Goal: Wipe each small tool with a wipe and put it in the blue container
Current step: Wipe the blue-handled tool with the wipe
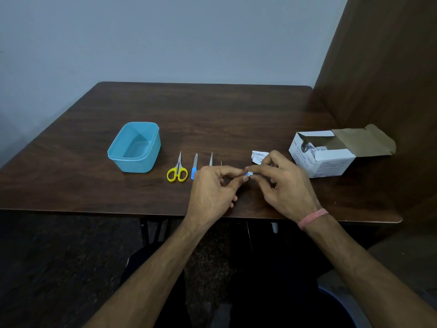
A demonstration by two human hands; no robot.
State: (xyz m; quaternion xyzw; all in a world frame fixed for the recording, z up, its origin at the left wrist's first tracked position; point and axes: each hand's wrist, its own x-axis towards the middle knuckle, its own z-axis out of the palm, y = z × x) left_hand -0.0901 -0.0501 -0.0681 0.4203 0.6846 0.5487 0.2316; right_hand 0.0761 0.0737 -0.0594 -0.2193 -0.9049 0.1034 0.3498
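While both hands worked at it, a small white and blue wipe [249, 173] was pinched between them just above the tabletop [71, 176], near its front edge. The left hand [214, 188] had thumb and forefinger closed on one end, and the right hand [283, 183] held the other end the same way, each grip narrow and set only on that scrap. Held by two ends like this, it was probably being unfolded or pulled open, so that it could be drawn along a tool.

The tools lay in a row just left of the hands, parallel and apart, likely so that each could be lifted alone: yellow-handled scissors [177, 170], a blue-handled file [194, 166], then the tweezers [211, 159], and a further thin tip mostly hidden behind the left hand. The blue container [132, 159] stood open and empty beyond the scissors, near enough for a short drop. Behind the right hand lay a torn sachet [259, 157], and beside it the open wipe box [324, 157], flap folded back.
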